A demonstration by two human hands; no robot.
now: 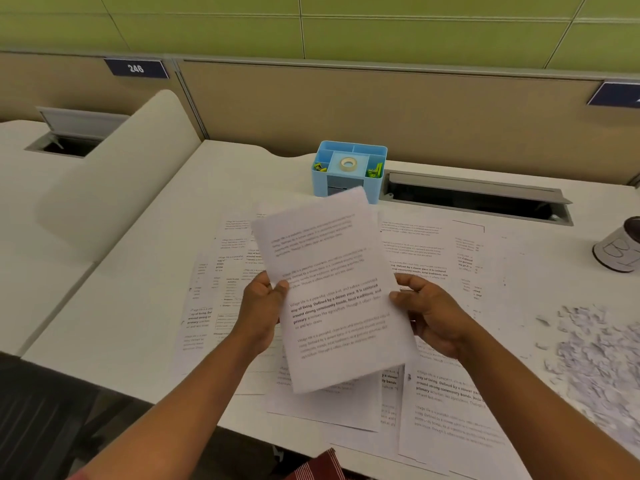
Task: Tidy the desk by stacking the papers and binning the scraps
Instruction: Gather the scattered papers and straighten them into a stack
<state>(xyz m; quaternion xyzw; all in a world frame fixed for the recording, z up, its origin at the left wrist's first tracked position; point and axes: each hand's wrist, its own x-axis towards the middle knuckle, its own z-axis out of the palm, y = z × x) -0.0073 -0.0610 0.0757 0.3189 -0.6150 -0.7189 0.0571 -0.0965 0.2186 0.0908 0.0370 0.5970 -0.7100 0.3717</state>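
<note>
A small bundle of printed sheets [332, 289] is held above the worktop [138, 323], its long axis running away from the body and tilted a little to the left. It is gripped at both long edges: the left hand [261, 310] pinches the left edge with the thumb on top, and the fingers of the right hand [433, 313] are curled round the right edge. More loose papers [446, 407] lie spread directly below, nearer the right hand. A heap of scraps [602, 362] is seen further right, well apart.
</note>
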